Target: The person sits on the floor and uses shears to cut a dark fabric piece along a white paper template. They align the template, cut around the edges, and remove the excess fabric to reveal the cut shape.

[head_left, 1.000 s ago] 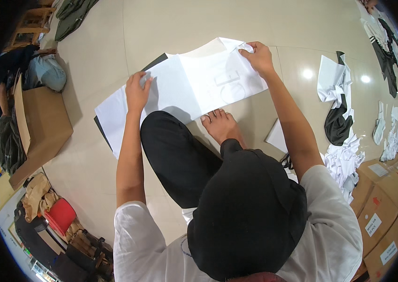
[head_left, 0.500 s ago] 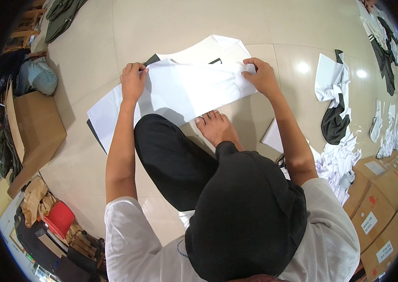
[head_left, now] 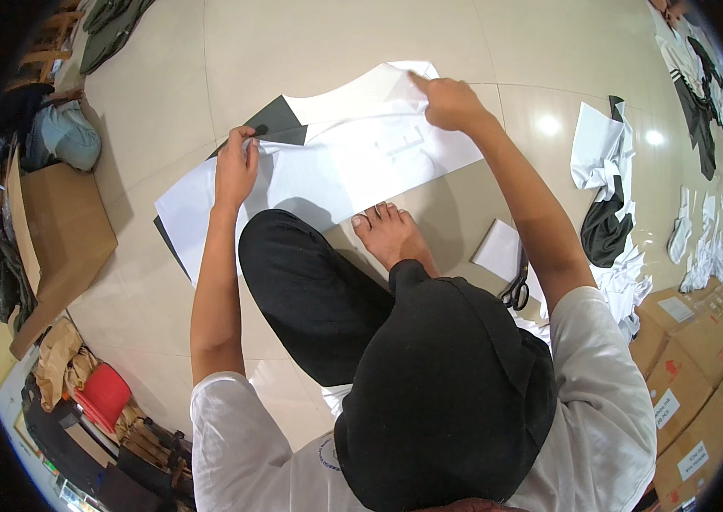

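Note:
A white fabric panel with a printed mark lies on the floor in front of me. A dark grey panel shows under its far left edge, and more dark cloth peeks out at the left corner. My left hand rests by that far left edge, fingers apart, touching the cloth. At the far right corner, my right hand has its index finger stretched onto the white cloth, while its other fingers are partly hidden.
Black-handled scissors lie near a folded white piece on my right. Beyond are white and dark cloth pieces and stacked cartons. An open cardboard box stands left. My bare foot is close to the panel.
My right hand has moved away from me to the far corner, its index finger now stretched out. The upper white layer lies lower, showing more dark grey panel beside my left hand.

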The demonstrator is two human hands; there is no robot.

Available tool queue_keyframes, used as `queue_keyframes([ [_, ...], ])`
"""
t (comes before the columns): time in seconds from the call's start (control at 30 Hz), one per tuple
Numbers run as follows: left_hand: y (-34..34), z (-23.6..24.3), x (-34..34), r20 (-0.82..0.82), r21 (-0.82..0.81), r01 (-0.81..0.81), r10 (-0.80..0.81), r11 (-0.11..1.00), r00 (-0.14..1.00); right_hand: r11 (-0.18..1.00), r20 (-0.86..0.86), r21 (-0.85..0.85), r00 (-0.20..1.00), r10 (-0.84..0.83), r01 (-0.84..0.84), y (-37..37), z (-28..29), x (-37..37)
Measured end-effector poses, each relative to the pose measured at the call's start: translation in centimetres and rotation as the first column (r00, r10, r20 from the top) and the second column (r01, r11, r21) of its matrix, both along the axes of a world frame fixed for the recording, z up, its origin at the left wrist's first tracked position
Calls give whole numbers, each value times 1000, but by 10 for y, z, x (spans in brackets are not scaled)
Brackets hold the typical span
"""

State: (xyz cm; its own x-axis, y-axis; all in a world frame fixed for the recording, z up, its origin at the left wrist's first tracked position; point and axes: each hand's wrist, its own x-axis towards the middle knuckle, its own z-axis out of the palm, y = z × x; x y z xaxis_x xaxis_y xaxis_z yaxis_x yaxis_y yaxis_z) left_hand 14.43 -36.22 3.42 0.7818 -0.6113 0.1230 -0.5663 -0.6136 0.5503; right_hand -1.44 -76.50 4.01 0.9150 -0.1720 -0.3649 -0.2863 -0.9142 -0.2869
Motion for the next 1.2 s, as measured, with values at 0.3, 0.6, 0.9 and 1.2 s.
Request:
queue_keyframes([
  [0.3, 11, 11, -9, 81, -24, -43, 45, 999, 996, 965, 310, 242, 935, -171, 96, -12, -22, -11],
  [0.6, 14, 19, 29, -16, 39, -53, 54, 998, 998, 813, 325, 506, 810, -488, 287, -31, -35, 23],
  [0.9, 17, -10, 41, -70, 193, -91, 107, 977, 992, 747, 271, 472, 729, -628, 468, -18, -36, 34],
  [1.2, 17, -18, 43, -47, 162, -97, 106, 982, 993, 718, 332, 500, 659, -675, 484, -23, -51, 31],
])
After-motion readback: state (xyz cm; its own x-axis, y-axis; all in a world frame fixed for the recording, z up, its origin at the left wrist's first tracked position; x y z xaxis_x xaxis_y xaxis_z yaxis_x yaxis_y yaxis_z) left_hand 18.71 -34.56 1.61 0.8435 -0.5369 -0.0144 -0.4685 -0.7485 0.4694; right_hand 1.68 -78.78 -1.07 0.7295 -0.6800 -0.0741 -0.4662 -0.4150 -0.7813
